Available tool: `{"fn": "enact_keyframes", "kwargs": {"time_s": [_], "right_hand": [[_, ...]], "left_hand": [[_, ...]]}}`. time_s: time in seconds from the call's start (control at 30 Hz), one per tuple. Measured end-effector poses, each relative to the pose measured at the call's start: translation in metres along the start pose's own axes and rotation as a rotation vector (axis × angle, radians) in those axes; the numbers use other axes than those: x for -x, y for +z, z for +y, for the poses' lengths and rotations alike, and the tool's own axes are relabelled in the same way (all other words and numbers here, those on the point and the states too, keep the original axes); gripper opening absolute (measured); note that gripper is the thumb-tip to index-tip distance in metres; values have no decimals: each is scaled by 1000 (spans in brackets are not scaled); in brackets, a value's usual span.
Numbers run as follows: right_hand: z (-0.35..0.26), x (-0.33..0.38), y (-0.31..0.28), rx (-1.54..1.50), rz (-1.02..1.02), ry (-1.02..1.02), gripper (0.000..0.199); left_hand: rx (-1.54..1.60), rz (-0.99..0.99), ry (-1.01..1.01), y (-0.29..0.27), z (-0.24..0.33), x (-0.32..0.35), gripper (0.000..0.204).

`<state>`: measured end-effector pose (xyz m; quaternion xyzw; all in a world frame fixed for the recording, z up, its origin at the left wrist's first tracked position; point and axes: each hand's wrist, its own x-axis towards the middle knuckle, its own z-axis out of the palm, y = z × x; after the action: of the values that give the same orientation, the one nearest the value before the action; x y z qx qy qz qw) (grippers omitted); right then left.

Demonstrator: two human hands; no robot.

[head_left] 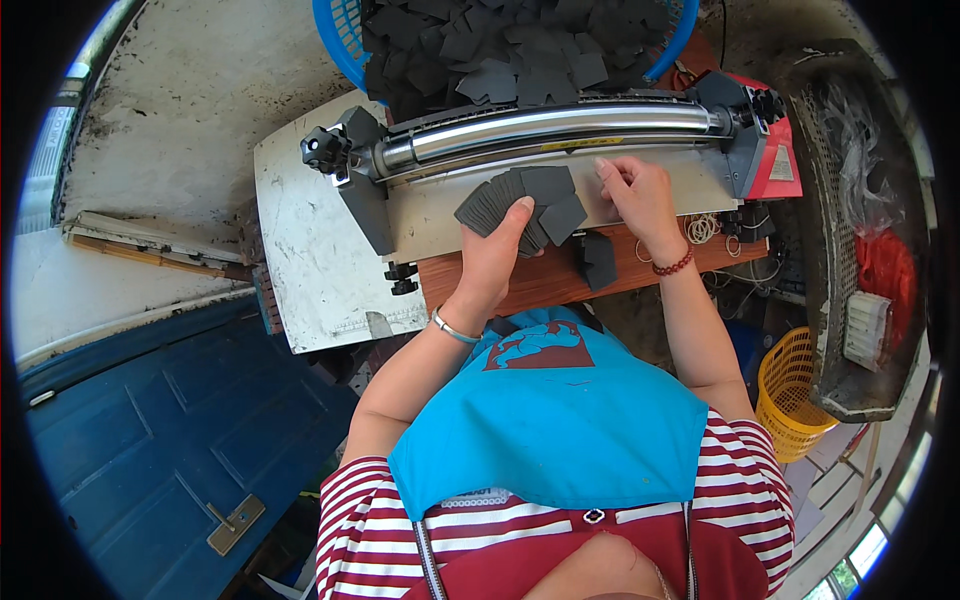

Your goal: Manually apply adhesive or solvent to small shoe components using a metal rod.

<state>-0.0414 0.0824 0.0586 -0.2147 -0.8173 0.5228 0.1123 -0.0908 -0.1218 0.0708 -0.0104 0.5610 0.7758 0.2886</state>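
Note:
My left hand (492,262) grips a fanned stack of dark grey flat pieces (497,203), with the thumb on top. At the stack's right side, a few pieces spread apart over the pale feed plate (425,215) of a roller machine. To the right, my right hand (640,198) hovers over the same plate, close to the steel roller (560,122). Its fingers are curled in, and no piece shows between them. Another dark piece (597,260) lies at the wooden bench's near edge, below the stack.
Behind the roller stands a blue basket (343,45) heaped with dark pieces. Black knobs (325,150) stick out at the machine's left end. A white board (310,235) lies left of it. At right are a yellow basket (790,385) and a long grimy trough (825,330) holding plastic bags.

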Motion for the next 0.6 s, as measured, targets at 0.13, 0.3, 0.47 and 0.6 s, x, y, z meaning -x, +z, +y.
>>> {"fn": "enact_keyframes", "kwargs": {"time_s": [0.13,0.3,0.47,0.6], "right_hand": [[-10,21,1,20,-198,1,34],[-12,22,-4,-240,-337,179,28],[-5,1,-27,66,-405,311,33],[-15,-16,-13,75,-193,195,35]], "left_hand": [[1,-17,21,3,-2,-2,16],[25,-40,30,-1,-5,-5,18],[10,-28,15,-8,2,-3,18],[-24,-29,42,-6,-1,-4,17]]}}
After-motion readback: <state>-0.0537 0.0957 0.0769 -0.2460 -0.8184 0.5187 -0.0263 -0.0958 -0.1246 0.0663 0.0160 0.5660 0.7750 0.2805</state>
